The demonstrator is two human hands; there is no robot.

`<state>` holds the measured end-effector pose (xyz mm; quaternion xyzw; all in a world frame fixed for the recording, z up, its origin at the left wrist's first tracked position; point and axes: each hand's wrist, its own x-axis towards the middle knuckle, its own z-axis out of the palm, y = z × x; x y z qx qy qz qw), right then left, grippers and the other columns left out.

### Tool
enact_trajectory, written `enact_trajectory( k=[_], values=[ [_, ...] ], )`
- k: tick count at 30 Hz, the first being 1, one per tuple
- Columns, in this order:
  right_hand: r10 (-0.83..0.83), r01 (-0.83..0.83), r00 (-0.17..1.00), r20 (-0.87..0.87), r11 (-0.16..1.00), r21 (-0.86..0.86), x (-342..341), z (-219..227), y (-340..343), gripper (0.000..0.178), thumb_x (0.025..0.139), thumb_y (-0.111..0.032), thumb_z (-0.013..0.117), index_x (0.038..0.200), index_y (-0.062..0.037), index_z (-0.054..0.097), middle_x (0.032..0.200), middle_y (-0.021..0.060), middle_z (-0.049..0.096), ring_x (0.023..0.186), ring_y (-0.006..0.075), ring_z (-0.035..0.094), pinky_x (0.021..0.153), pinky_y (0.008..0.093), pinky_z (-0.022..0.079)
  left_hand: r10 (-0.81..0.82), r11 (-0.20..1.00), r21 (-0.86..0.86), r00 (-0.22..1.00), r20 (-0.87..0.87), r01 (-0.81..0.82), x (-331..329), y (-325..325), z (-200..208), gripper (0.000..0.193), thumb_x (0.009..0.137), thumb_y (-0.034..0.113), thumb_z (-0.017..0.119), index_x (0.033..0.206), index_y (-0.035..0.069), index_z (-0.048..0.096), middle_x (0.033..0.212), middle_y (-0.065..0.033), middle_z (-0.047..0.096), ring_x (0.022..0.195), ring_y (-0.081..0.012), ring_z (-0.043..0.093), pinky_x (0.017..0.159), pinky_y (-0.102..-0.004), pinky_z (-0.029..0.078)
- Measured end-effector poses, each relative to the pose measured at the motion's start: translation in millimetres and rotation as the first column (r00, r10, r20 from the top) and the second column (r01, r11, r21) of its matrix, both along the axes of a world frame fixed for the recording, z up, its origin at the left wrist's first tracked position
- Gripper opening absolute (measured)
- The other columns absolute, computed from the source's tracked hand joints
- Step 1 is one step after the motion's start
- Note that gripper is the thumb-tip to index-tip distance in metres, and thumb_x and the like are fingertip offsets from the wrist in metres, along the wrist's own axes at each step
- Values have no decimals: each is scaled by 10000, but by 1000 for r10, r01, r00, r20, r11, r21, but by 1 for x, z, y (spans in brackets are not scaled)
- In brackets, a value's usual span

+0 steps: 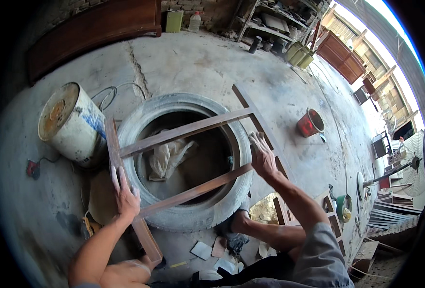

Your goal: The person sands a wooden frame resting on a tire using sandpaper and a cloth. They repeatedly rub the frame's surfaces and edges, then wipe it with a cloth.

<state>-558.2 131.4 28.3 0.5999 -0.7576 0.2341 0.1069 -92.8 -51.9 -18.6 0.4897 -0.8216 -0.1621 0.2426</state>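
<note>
The left hand [126, 197] lies over the left rail of a brown wooden frame [188, 131], its dusty fingers stretched along the wood; whether the thumb closes underneath, I cannot tell. The right hand [264, 161] bears on the right rail with its fingers bunched together; I cannot tell whether a thin pad sits under the fingertips or the rail is merely touched.

The frame, 2 long rails joined by 2 crossbars, rests across a grey-dusted tire [207, 216]. The step in hand looks like steadying the frame while working along the right rail. To do it well, the left hand should press down just enough to stop the frame from rocking on the rubber, and the right should travel with the grain at even pressure, easing off near the crossbar joints.

Inside the tire lies a translucent plastic bag [167, 161]. Beyond, a white drum [85, 129] stands to the left and a red bucket [311, 123] to the right.
</note>
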Motion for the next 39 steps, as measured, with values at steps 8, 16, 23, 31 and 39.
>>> enact_trajectory(
  k=[8,16,23,31,39],
  values=[
    [24,-23,992,-125,1000,14,-86,-16,-78,325,983,-88,568,1291,11,600,1407,240,604,1392,422,504,1203,461,386,-29,998,52,999,-21,30,0,1,11,828,846,28,584,1599,-35,246,1656,-292,182,1515,-469,251,1249,-503,241],
    [96,-96,995,-12,995,-39,-19,-67,-118,449,937,-75,544,1363,65,556,1463,279,548,1411,417,491,1243,474,334,-12,995,97,999,35,8,5,3,21,893,825,-41,606,1622,6,208,1677,-270,144,1546,-442,198,1268,-482,193],
    [-130,136,981,-147,990,37,-92,-46,-108,497,949,-163,576,1381,77,520,1444,316,534,1354,449,522,1200,470,378,-28,998,58,998,49,25,-2,1,19,854,821,7,565,1608,-29,236,1665,-295,165,1532,-475,219,1256,-504,217],
    [10,-30,996,86,972,235,-72,-43,-115,527,941,-102,493,1439,68,505,1527,292,484,1472,418,417,1259,455,295,-29,999,33,996,84,26,2,1,23,849,825,15,561,1609,-30,237,1666,-296,165,1529,-478,224,1253,-509,222],
    [269,-261,956,-118,962,79,-21,-46,-117,525,933,-99,538,1425,77,489,1469,284,536,1417,394,490,1239,459,345,-37,998,47,997,73,34,1,2,21,841,838,18,568,1608,-28,236,1667,-290,165,1532,-473,217,1252,-510,225]
  ],
)
